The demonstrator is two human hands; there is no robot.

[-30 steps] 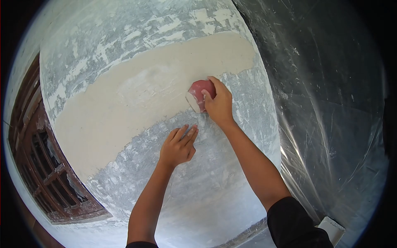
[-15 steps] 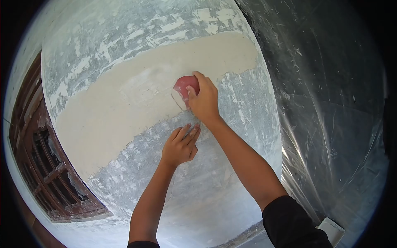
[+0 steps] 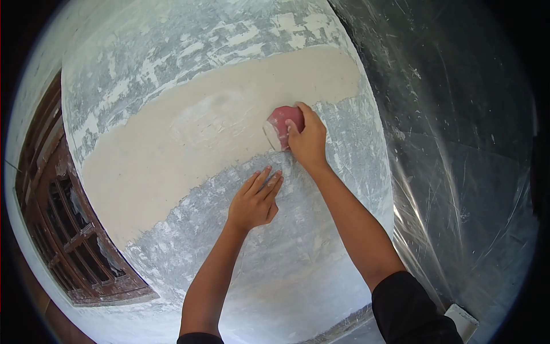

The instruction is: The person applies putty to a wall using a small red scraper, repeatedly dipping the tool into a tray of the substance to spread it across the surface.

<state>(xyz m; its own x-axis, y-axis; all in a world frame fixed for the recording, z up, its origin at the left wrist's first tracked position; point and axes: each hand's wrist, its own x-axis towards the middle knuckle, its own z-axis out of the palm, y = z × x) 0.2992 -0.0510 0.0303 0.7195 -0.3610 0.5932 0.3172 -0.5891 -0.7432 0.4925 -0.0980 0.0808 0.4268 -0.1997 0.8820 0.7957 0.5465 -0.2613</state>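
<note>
My right hand (image 3: 309, 136) grips a red scraper (image 3: 285, 121) whose pale, plaster-smeared edge rests against the wall. The tool lies at the lower edge of a smooth cream band of plaster (image 3: 154, 155) that runs diagonally across the grey, blotchy wall (image 3: 303, 229). Below and left of it, my left hand (image 3: 255, 198) is against or just over the grey surface. Its fingers are stretched out towards the band, and nothing shows in them.
A brown wooden window with bars (image 3: 74, 241) is set at the left. Clear plastic sheeting (image 3: 464, 178) hangs along the right side over a dark area. A white object (image 3: 463, 321) is at the lower right.
My right hand and the red scraper have moved to the right along the lower edge of the cream band. My left hand has shifted slightly, its fingers still stretched out.
</note>
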